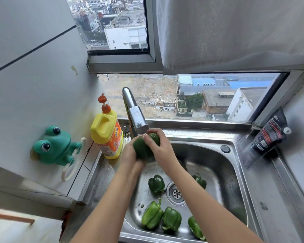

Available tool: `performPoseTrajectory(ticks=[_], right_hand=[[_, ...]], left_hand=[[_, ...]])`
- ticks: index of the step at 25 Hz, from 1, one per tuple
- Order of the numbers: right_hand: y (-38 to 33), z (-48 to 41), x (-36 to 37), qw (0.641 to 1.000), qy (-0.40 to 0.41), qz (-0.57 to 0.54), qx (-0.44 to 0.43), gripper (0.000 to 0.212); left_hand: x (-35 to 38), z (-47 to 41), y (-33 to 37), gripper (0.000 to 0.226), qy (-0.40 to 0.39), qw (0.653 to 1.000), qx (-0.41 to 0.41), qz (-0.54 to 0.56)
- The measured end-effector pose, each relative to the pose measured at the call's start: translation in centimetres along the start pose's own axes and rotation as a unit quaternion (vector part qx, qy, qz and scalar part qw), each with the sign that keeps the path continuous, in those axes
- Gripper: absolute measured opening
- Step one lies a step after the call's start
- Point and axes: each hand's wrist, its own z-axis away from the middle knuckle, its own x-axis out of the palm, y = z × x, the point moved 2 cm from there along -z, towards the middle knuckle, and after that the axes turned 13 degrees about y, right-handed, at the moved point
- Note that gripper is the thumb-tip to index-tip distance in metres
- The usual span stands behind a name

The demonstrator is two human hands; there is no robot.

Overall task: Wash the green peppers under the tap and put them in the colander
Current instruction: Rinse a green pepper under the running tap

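Both my hands hold one dark green pepper (142,148) right under the spout of the steel tap (134,113), where water runs onto it. My left hand (128,155) cups it from the left and below. My right hand (159,147) wraps over its top and right side. Several more green peppers lie in the steel sink (235,165): one (156,184) left of the drain, one (200,180) partly behind my right forearm, and three along the near wall (152,214) (172,219) (196,228). No colander shows in this view.
A yellow dish-soap bottle (107,135) with an orange pump stands left of the tap. A green frog holder (54,146) hangs on the left wall. A dark pouch (270,133) leans at the sink's back right corner. The window sill runs behind the sink.
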Motion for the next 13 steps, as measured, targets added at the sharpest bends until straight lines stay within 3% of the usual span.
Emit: performPoseTrajectory(ticks=[3, 5, 7, 9, 11, 13], right_hand=[[0.6, 1.2, -0.6, 0.985, -0.037, 0.068, -0.154, 0.042], [0.8, 1.9, -0.6, 0.983, 0.019, 0.059, -0.173, 0.042], [0.5, 1.8, 0.0, 0.991, 0.097, -0.020, -0.093, 0.036], [0.0, 1.0, 0.7, 0.985, 0.142, -0.083, 0.047, 0.029], [0.1, -0.1, 0.7, 0.967, 0.104, -0.139, 0.186, 0.024], [-0.3, -0.4, 0.3, 0.957, 0.013, -0.153, 0.244, 0.023]], left_hand=[[-0.2, 0.5, 1.5, 0.026, -0.005, 0.992, -0.116, -0.054], [0.2, 0.9, 1.5, 0.024, -0.016, 0.994, -0.088, -0.057], [1.0, 1.6, 1.1, 0.019, -0.044, 0.998, -0.015, -0.041], [1.0, 1.8, 0.5, 0.013, -0.058, 0.989, 0.110, -0.077], [0.5, 1.6, 0.5, 0.014, -0.061, 0.958, 0.248, -0.134], [-0.4, 1.0, 0.8, 0.022, -0.056, 0.923, 0.332, -0.186]])
